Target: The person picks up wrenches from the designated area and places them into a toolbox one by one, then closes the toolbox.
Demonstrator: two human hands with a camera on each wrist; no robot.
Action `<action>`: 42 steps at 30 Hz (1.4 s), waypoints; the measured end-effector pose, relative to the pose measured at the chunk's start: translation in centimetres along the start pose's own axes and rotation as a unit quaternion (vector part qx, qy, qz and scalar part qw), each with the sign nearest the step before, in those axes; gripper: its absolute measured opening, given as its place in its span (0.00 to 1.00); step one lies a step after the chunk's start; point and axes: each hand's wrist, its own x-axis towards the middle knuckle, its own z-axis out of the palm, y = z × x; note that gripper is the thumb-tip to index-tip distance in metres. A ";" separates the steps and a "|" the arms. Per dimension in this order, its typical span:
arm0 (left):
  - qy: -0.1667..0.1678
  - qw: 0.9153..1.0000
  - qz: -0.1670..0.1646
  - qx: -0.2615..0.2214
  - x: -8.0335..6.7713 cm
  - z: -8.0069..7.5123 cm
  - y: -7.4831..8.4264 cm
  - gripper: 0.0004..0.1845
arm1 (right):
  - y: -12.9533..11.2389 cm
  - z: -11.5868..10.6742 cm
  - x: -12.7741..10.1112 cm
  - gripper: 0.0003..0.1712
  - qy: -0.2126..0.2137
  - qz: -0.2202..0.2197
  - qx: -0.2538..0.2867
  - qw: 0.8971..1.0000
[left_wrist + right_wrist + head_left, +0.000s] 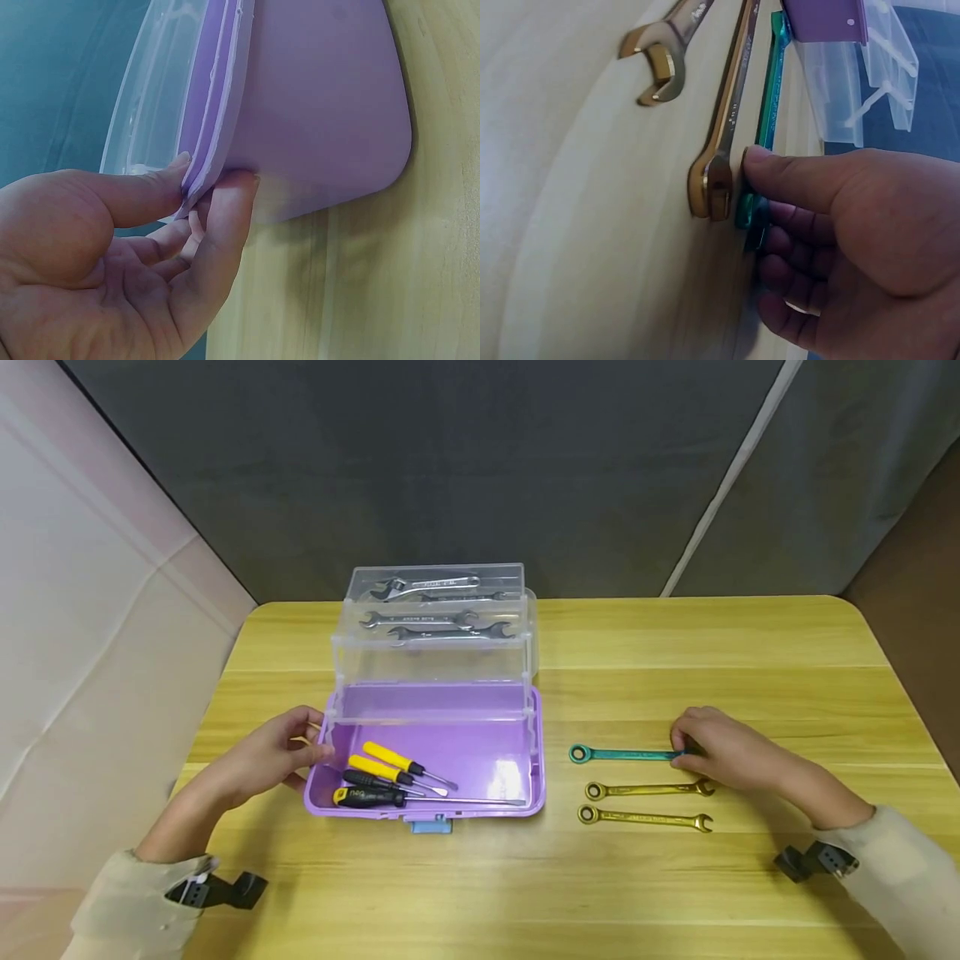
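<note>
left hand [258,756] is gripping one box [322,97]. at three o'clock, right hand [723,747] is pinching one green wrench [630,755] beside two gold wrenches [648,790].

Bare left hand [266,753] and bare right hand [723,749] pinch, well apart

The beige-sleeved left forearm [131,906] reaches in from the lower left, thumb [142,199] opposing index finger [231,210]. The beige-sleeved right forearm [900,868] slants in from the lower right, thumb extended, other fingers [776,271] curled.
</note>
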 end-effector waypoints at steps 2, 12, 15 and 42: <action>0.000 1.000 -0.001 0.000 0.0 0.0 0.0 0.22 | 0.0 -0.1 0.1 0.13 -0.002 -0.003 -0.006 1.000; 0.000 1.000 0.000 0.000 0.0 0.0 -0.1 0.22 | 0.0 -0.5 0.2 0.11 -0.034 0.021 0.053 0.998; 0.000 1.000 0.000 0.001 0.0 0.0 -0.1 0.22 | 0.0 -0.5 0.2 0.09 -0.046 0.024 0.083 0.995; -0.003 1.000 0.000 -0.004 0.0 0.0 0.2 0.22 | 1.3 0.7 -0.3 0.11 0.038 0.018 0.282 0.959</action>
